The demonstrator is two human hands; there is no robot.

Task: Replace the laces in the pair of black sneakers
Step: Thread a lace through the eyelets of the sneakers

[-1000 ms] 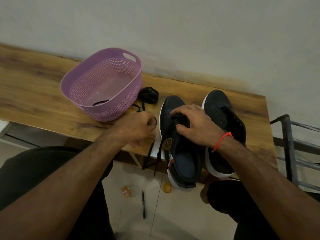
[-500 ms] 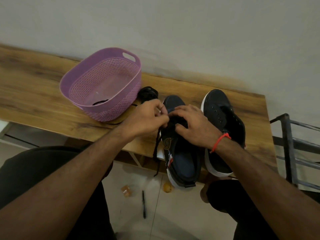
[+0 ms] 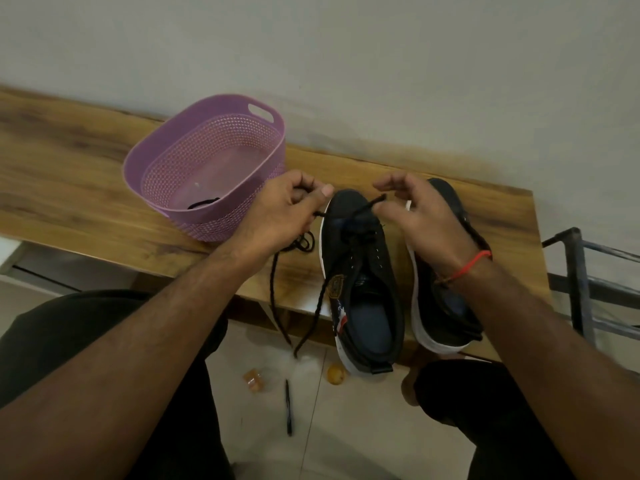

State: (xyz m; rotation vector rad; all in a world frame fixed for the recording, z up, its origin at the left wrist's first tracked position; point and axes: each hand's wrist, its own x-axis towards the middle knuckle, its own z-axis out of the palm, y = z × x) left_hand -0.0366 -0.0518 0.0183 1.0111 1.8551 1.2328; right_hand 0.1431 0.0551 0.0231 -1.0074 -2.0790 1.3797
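Two black sneakers with white soles stand side by side on the wooden table, toes towards the wall. A black lace runs through the front eyelets of the left sneaker. My left hand is closed on one side of this lace, beside the toe; the slack loops on the table and hangs over the front edge. My right hand pinches the other lace end between thumb and fingers, raised above the toe. It covers part of the right sneaker, which shows no lace.
A purple perforated basket stands left of the shoes with another black lace inside. On the floor below lie a pen, a small round orange thing and an orange scrap. A metal rack is at the right.
Both hands have lifted off the left sneaker and moved apart, each drawing a lace end out from the front eyelets. The left hand rose from the table edge to beside the toe.
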